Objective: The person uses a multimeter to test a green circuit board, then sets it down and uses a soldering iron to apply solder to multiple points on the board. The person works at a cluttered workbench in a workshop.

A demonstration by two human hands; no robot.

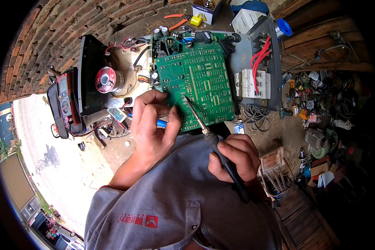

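Observation:
A green circuit board (204,85) lies tilted in front of me, its solder side facing up. My right hand (237,157) is closed around the dark handle of a soldering iron (212,141). The iron's metal tip points up and left, at or just above the board's left-middle part; contact cannot be made out. At the board's left edge, my left hand (152,123) has its fingers curled in a pinch. What they hold, possibly a thin wire, is too fine to tell. A blue cylindrical part (161,123) shows beside that hand's thumb.
Left of the board, a solder spool (108,80) rests by a black panel (89,75). Farther left stands a multimeter (64,98) in a pouch. Red cables (260,54) run along the right panel. Orange-handled pliers (177,23) lie beyond the board. Cluttered parts (316,100) cover the right side.

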